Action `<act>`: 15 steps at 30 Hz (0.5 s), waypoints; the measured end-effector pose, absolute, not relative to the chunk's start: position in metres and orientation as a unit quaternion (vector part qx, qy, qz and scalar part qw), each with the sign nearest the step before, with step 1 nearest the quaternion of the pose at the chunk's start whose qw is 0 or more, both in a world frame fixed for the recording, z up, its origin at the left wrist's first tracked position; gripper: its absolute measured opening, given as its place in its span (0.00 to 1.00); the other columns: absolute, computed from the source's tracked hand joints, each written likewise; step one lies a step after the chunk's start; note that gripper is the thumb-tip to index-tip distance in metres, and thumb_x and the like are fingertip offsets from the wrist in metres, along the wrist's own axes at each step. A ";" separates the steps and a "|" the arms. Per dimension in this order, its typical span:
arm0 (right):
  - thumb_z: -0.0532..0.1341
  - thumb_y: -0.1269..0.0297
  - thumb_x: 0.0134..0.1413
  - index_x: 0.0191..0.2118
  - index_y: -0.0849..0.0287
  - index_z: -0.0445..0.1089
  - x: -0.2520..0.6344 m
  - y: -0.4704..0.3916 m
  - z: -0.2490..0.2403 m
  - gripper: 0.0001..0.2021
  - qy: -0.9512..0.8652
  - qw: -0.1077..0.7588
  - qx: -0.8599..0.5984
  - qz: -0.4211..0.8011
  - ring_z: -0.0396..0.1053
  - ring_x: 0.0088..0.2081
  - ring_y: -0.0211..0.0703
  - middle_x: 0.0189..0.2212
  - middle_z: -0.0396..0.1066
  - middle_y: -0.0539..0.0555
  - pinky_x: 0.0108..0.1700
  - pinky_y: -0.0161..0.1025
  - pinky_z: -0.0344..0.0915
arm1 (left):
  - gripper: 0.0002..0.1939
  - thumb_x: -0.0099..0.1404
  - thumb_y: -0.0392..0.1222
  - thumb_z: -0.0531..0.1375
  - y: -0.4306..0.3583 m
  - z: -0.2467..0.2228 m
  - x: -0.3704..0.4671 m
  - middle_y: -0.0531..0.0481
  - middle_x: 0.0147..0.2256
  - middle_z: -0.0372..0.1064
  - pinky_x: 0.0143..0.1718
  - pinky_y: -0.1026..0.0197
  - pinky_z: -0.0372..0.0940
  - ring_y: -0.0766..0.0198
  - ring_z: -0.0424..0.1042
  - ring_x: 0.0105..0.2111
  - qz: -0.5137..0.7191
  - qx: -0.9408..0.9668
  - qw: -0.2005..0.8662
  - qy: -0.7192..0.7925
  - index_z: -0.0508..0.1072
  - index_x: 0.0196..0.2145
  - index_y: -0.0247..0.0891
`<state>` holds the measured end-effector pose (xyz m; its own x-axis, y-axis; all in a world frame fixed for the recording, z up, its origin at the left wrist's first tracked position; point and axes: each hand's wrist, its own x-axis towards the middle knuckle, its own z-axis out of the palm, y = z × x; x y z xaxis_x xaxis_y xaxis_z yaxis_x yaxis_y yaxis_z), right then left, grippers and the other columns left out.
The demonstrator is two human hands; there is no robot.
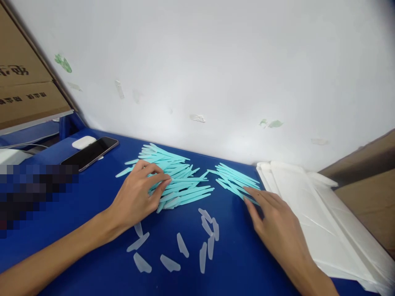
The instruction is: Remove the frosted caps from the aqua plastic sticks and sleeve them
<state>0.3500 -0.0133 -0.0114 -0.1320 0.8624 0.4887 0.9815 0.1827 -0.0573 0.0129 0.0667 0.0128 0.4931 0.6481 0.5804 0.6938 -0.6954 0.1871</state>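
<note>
Many slim turquoise sticks [188,191] lie in a loose heap on the blue table [111,271]. Over the heap's left side, my left hand [140,193] pinches one turquoise stick [188,180] between thumb and fingertips. A smaller group of turquoise sticks [236,174] lies to the right. At its lower right edge, my right hand [274,222] has thumb and index finger closed around the end of a stick. Several translucent whitish blade-shaped caps [169,263] are scattered nearer to me, below the heap.
A black phone [92,153] and a white case [84,142] sit at the back left. White plastic bags [314,218] are stacked on the right. Cardboard boxes [27,88] stand at the left, with more cardboard at the right. A white wall [200,74] rises behind the table.
</note>
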 end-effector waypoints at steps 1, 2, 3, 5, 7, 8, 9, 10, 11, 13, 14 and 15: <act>0.55 0.60 0.70 0.58 0.59 0.72 0.351 -0.013 -0.013 0.17 -0.740 0.194 -0.627 -0.148 0.74 0.51 0.55 0.50 0.78 0.57 0.51 0.54 0.73 | 0.09 0.72 0.36 0.59 0.067 0.012 0.012 0.42 0.36 0.73 0.38 0.52 0.65 0.53 0.64 0.39 -0.308 -0.865 0.039 -0.394 0.80 0.40 0.34; 0.54 0.60 0.70 0.58 0.60 0.71 0.352 -0.013 -0.015 0.18 -0.741 0.178 -0.628 -0.157 0.74 0.51 0.56 0.50 0.78 0.58 0.50 0.54 0.73 | 0.10 0.72 0.37 0.59 0.066 0.011 0.012 0.42 0.36 0.73 0.38 0.52 0.65 0.53 0.64 0.39 -0.297 -0.866 0.046 -0.398 0.81 0.39 0.34; 0.54 0.61 0.70 0.58 0.60 0.72 0.353 -0.013 -0.016 0.18 -0.744 0.165 -0.627 -0.164 0.74 0.51 0.57 0.50 0.78 0.58 0.50 0.54 0.73 | 0.10 0.72 0.37 0.58 0.064 0.010 0.011 0.42 0.37 0.74 0.37 0.51 0.66 0.52 0.64 0.40 -0.289 -0.867 0.057 -0.403 0.81 0.39 0.34; 0.53 0.63 0.70 0.58 0.61 0.71 0.354 -0.014 -0.016 0.18 -0.749 0.147 -0.622 -0.175 0.76 0.48 0.56 0.48 0.79 0.59 0.48 0.53 0.74 | 0.10 0.71 0.37 0.59 0.060 0.009 0.012 0.40 0.38 0.74 0.37 0.51 0.66 0.50 0.64 0.40 -0.281 -0.862 0.084 -0.413 0.81 0.40 0.34; 0.52 0.66 0.70 0.61 0.61 0.69 0.356 -0.016 -0.015 0.19 -0.754 0.132 -0.619 -0.176 0.77 0.41 0.53 0.43 0.80 0.59 0.43 0.51 0.75 | 0.10 0.71 0.36 0.59 0.056 0.011 0.014 0.39 0.40 0.73 0.37 0.50 0.66 0.49 0.65 0.42 -0.289 -0.858 0.100 -0.412 0.80 0.43 0.33; 0.51 0.67 0.70 0.63 0.61 0.67 0.357 -0.016 -0.014 0.20 -0.756 0.126 -0.618 -0.175 0.77 0.38 0.52 0.40 0.80 0.58 0.40 0.49 0.75 | 0.09 0.70 0.35 0.60 0.054 0.013 0.015 0.39 0.41 0.73 0.38 0.50 0.66 0.49 0.65 0.42 -0.301 -0.861 0.095 -0.398 0.80 0.44 0.33; 0.50 0.69 0.69 0.64 0.60 0.65 0.358 -0.017 -0.014 0.22 -0.757 0.121 -0.617 -0.174 0.77 0.35 0.51 0.39 0.80 0.58 0.37 0.48 0.75 | 0.09 0.70 0.34 0.60 0.052 0.015 0.016 0.39 0.41 0.73 0.39 0.50 0.66 0.51 0.65 0.42 -0.311 -0.871 0.075 -0.373 0.79 0.45 0.33; 0.49 0.70 0.69 0.65 0.60 0.65 0.359 -0.018 -0.013 0.22 -0.759 0.118 -0.616 -0.175 0.76 0.34 0.50 0.38 0.80 0.57 0.34 0.47 0.74 | 0.09 0.70 0.32 0.59 0.049 0.019 0.018 0.41 0.40 0.73 0.40 0.52 0.66 0.53 0.65 0.42 -0.313 -0.887 0.043 -0.338 0.78 0.45 0.34; 0.49 0.70 0.69 0.65 0.60 0.65 0.360 -0.018 -0.012 0.23 -0.760 0.117 -0.615 -0.176 0.76 0.33 0.50 0.38 0.80 0.57 0.33 0.46 0.73 | 0.09 0.71 0.31 0.59 0.046 0.022 0.019 0.43 0.40 0.73 0.41 0.53 0.65 0.56 0.65 0.41 -0.304 -0.904 0.000 -0.300 0.78 0.45 0.35; 0.48 0.70 0.69 0.63 0.59 0.67 0.360 -0.018 -0.011 0.22 -0.763 0.121 -0.610 -0.178 0.76 0.32 0.50 0.37 0.79 0.57 0.32 0.45 0.73 | 0.10 0.72 0.31 0.58 0.040 0.029 0.022 0.48 0.38 0.72 0.40 0.57 0.65 0.60 0.65 0.39 -0.247 -0.934 -0.098 -0.239 0.77 0.46 0.40; 0.48 0.69 0.70 0.62 0.59 0.68 0.359 -0.018 -0.010 0.21 -0.762 0.126 -0.609 -0.178 0.76 0.33 0.50 0.37 0.80 0.57 0.33 0.45 0.73 | 0.09 0.72 0.33 0.59 0.036 0.032 0.022 0.50 0.39 0.72 0.40 0.58 0.65 0.61 0.65 0.39 -0.206 -0.942 -0.142 -0.223 0.76 0.46 0.42; 0.49 0.68 0.70 0.61 0.59 0.69 0.358 -0.017 -0.010 0.20 -0.760 0.132 -0.611 -0.177 0.77 0.35 0.50 0.39 0.80 0.57 0.35 0.46 0.74 | 0.09 0.72 0.34 0.60 0.032 0.034 0.023 0.51 0.39 0.72 0.40 0.59 0.65 0.61 0.66 0.40 -0.165 -0.946 -0.177 -0.217 0.76 0.46 0.44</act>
<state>0.3580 -0.0170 -0.0104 -0.2192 0.8825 0.4162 0.9756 0.1914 0.1080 0.0232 0.0321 0.0338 0.8512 0.4692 0.2353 0.3521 -0.8428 0.4070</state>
